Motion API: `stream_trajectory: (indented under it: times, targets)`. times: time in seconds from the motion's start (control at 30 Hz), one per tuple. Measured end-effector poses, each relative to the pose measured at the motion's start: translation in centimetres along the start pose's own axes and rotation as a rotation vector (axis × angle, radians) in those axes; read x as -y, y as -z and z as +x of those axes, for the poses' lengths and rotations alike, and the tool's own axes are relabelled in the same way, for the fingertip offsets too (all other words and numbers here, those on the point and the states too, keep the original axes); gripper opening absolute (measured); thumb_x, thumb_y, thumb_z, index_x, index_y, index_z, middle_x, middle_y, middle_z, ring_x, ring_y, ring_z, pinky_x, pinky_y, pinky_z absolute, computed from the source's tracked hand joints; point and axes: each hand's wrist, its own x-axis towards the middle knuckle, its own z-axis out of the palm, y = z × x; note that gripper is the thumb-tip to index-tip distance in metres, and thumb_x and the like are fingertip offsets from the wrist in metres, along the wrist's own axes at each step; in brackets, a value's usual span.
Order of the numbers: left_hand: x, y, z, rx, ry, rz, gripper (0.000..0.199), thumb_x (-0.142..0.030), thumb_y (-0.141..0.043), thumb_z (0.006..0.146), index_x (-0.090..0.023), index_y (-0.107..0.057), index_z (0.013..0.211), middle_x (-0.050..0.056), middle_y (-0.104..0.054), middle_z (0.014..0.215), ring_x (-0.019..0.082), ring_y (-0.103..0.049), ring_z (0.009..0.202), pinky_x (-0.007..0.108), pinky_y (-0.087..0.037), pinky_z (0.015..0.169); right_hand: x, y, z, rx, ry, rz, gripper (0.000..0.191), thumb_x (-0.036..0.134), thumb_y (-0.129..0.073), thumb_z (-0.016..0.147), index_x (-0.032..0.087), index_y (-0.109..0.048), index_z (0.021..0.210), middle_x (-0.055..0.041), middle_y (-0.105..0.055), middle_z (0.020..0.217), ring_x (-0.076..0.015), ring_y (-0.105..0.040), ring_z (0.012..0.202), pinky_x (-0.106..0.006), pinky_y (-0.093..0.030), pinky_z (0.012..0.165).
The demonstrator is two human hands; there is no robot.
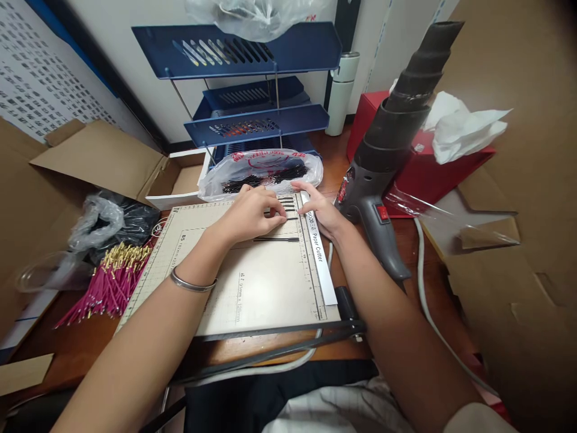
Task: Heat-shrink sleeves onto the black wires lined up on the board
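- In the head view, in the middle: a flat, cream paper cutter [270, 282] on a brown table [76, 334], with lines and numbers printed on top.
- On the far right part of the cutter: the left hand [252, 211], thumb and fingertips pinched together on a thin black strip [292, 218].
- Just to the right, at the cutter's far right edge: the right hand [321, 211], fingers loose and spread apart, thumb close to the strip's end. Cannot tell if touching it.
- Just past the pinched strip: a few more short black strips [286, 203], side by side. A bit nearer: one longer black piece [277, 240], lying flat.
- Along the right edge: a white label [322, 258] with "Paper Cutter" on it. Along the near edge: the long black cutter arm [265, 355].
- On the left wrist: a shiny bracelet [193, 287].
- Just past the cutter: a clear bag [265, 159] with red print and lots of thin black things inside. Behind that: blue trays [306, 117] and a pale green bottle [341, 96].
- To the right: a big grey heat gun [383, 144] with a red switch, in front of a red tissue box [428, 180].
- To the left: a pile of pink cords [112, 282] with gold tips, and past it an open cardboard box [103, 159].
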Motion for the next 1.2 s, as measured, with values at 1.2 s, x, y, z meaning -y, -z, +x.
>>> stream_trajectory:
  times: [1.2]
  targets:
    - [0.53,-0.34,0.12,-0.041,0.030,0.055,0.023,-0.038,-0.064,0.093,-0.022,-0.081,0.091,0.008,-0.075,0.096,0.029,-0.060,0.098,0.047,-0.033,0.093,0.01,0.12,0.15,0.041,0.059,-0.026,0.076,0.017,-0.066,0.048,0.027,-0.060,0.123,-0.0047,-0.057,0.143,-0.0336,-0.050,0.142,-0.052,-0.030,0.132]
